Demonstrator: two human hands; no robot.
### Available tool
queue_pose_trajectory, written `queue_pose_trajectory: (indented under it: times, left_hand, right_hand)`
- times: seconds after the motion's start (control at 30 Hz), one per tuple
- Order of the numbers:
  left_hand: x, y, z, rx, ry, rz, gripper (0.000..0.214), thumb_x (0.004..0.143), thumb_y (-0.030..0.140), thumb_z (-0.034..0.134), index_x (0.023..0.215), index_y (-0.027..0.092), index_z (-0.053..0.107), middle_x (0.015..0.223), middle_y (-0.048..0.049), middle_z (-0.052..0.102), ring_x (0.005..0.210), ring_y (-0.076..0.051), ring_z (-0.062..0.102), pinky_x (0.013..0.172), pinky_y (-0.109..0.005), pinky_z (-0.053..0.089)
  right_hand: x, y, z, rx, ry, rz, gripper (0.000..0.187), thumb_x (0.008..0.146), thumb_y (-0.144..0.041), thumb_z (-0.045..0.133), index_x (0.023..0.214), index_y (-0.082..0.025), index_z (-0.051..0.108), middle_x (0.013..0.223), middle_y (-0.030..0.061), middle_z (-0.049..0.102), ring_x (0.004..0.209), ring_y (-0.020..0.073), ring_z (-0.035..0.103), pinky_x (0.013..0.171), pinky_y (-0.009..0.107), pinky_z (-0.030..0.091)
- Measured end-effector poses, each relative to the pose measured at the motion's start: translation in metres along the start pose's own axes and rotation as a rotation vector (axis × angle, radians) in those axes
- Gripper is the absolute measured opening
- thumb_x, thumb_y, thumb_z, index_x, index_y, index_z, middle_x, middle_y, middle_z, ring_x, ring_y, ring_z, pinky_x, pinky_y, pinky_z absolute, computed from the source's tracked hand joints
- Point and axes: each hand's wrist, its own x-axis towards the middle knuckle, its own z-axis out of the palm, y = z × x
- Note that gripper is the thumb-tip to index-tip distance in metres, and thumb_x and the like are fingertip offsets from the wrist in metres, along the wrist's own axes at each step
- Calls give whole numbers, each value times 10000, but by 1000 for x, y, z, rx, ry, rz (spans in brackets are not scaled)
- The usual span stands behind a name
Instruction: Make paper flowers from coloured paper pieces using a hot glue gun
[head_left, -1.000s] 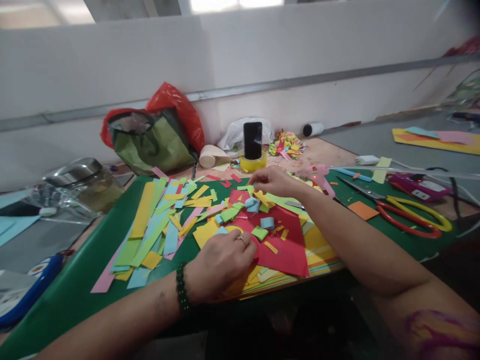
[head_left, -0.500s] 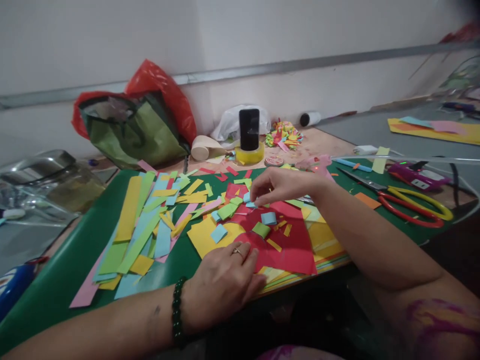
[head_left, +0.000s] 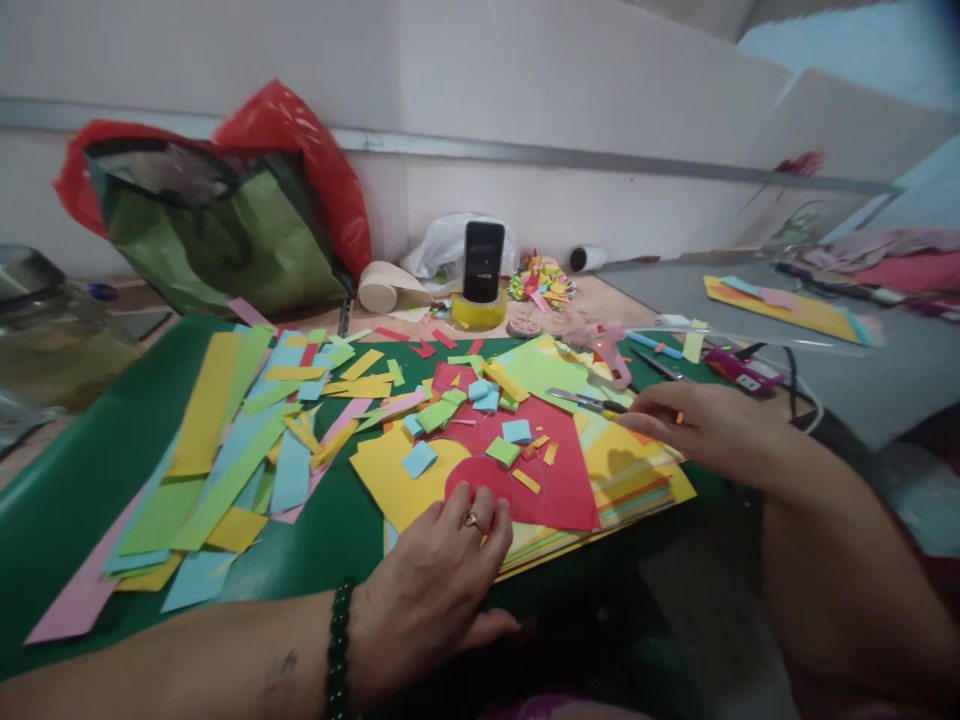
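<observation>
My left hand [head_left: 442,570], with a ring and a dark bead bracelet, rests with its fingers on the near edge of a red paper sheet [head_left: 562,490]. A curved outline shows on the sheet beside the fingertips. Small folded blue paper pieces [head_left: 516,431] and green ones [head_left: 503,452] lie on the red sheet, with thin yellow scraps [head_left: 526,481]. At the right, my right hand [head_left: 694,425] has its thumb and fingers apart beside the black-and-yellow handle of a slim metal-bladed tool [head_left: 577,400]. Whether the fingers touch it is unclear.
Coloured paper strips [head_left: 247,440] spread over the green mat [head_left: 337,540] at left. Stacked paper [head_left: 630,500] lies under the red sheet. Behind stand a phone [head_left: 483,260] on a yellow tape roll [head_left: 478,312], a pink glue gun [head_left: 604,348], and a green bag [head_left: 217,240].
My right hand has left the small blue pieces and moved right to the slim tool's handle. My left hand stays on the red sheet. The view has turned to the right.
</observation>
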Motion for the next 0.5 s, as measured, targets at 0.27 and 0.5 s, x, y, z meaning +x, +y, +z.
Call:
queue_pose_trajectory:
  times: [0.27, 0.5]
  left_hand:
    - [2, 3, 1, 150, 12, 27, 777, 819, 650, 587, 1296, 37, 561, 1232, -279, 625, 1182, -404, 588, 900, -447, 539]
    - [0, 3, 5, 184, 113, 19, 759, 788, 659, 616, 1221, 37, 591, 1190, -280, 641, 1108, -401, 627, 798, -414, 546]
  right_hand:
    - [62, 38, 25, 330, 252, 341, 323, 806, -462, 654, 915, -159, 632, 960, 110, 718, 867, 240, 667, 694, 299, 484]
    - [102, 28, 34, 490, 174, 403, 281, 753, -334, 744, 676, -187, 518, 466, -51, 477, 430, 91, 433, 447, 236, 337]
